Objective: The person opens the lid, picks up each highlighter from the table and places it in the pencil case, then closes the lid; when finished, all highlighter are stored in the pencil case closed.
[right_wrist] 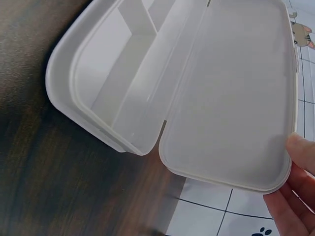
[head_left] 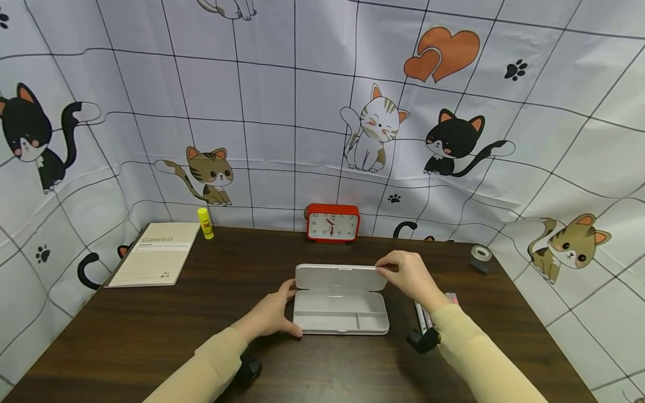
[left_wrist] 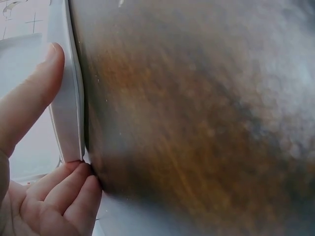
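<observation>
Pencil case [head_left: 340, 313] lid pinched by right hand [head_left: 410, 275], left hand [head_left: 272, 314] gripping base; pens [head_left: 422, 319] beside.

At frame centre lies a plain white plastic pencil case [head_left: 340, 299] on a dark brown wood-grain table [head_left: 151, 330]. Behind stands a red-framed clock [head_left: 333, 223]; upper left, a yellow glue stick [head_left: 205, 223].

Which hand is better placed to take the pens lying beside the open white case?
Probably the right hand: the pens lie just under its wrist, right of the case. The left hand grips the case's far left end.
</observation>
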`<state>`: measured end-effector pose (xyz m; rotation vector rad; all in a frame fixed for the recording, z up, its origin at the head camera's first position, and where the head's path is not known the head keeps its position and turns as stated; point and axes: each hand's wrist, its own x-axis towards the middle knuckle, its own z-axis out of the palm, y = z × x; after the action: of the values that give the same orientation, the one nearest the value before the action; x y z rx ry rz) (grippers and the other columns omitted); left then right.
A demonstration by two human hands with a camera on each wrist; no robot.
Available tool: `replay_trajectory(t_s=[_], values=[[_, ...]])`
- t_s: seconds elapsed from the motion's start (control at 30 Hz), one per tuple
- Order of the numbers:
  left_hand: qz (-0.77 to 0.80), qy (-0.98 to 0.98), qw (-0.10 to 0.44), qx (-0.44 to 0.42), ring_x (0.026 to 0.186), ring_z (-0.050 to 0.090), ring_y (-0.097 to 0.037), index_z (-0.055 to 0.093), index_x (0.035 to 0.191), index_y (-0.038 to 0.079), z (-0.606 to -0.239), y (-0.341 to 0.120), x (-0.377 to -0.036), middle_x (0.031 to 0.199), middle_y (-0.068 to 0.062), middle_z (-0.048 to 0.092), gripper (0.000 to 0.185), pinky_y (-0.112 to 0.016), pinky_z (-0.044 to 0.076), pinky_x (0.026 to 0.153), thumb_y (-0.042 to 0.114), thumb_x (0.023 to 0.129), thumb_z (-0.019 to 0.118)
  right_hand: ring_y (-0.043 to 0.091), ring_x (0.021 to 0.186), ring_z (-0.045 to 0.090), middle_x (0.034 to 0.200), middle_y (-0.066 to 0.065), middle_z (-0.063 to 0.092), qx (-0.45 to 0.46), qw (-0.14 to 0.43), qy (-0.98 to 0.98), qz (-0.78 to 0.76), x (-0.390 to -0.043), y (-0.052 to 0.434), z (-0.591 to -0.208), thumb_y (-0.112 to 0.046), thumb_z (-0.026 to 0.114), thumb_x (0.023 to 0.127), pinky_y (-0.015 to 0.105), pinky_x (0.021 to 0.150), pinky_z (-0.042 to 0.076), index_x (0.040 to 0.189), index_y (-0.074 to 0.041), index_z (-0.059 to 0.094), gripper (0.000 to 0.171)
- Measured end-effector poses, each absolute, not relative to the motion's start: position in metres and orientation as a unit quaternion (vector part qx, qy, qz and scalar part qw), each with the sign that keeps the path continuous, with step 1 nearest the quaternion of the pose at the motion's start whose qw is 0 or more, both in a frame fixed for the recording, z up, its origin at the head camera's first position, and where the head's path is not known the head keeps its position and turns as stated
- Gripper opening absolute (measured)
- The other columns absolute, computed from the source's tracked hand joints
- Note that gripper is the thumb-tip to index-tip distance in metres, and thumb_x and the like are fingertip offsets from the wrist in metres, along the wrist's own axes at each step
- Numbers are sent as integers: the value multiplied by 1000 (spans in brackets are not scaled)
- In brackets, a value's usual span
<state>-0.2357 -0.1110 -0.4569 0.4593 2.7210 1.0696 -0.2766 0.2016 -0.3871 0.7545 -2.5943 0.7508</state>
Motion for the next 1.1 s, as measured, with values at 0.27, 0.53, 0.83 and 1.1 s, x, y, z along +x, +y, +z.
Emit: replay_trajectory(t_s=[0.27,0.53,0.83,1.1], values=[[357,917,91,154,125,49,-33,22,145,-6,-458,-110,-235,138,-18,50,117,-47,38,101,26,57,92,10,74,61,84,-1,69,239,145,-922,269,-284,201,-388,-11,75,81,26,66,52,85,-10,76,5],[362,914,90,159,125,48,-33,21,145,-6,-458,-110,-235,139,-18,50,117,-48,37,102,25,57,92,10,72,61,82,-2,69,242,141,-923,265,-285,202,-387,-10,75,80,26,64,51,85,-10,76,5],[362,914,93,156,126,48,-32,20,146,-6,-456,-109,-238,138,-18,50,118,-47,37,102,24,57,92,10,73,61,83,-1,69,244,136,-923,265,-284,203,-386,-11,75,81,27,65,51,86,-9,76,6],[358,916,97,156,125,49,-32,18,146,-5,-455,-109,-238,139,-18,50,120,-48,37,102,24,57,92,9,73,60,84,-1,69,243,134,-924,264,-284,203,-386,-11,75,81,26,65,51,86,-10,75,5]])
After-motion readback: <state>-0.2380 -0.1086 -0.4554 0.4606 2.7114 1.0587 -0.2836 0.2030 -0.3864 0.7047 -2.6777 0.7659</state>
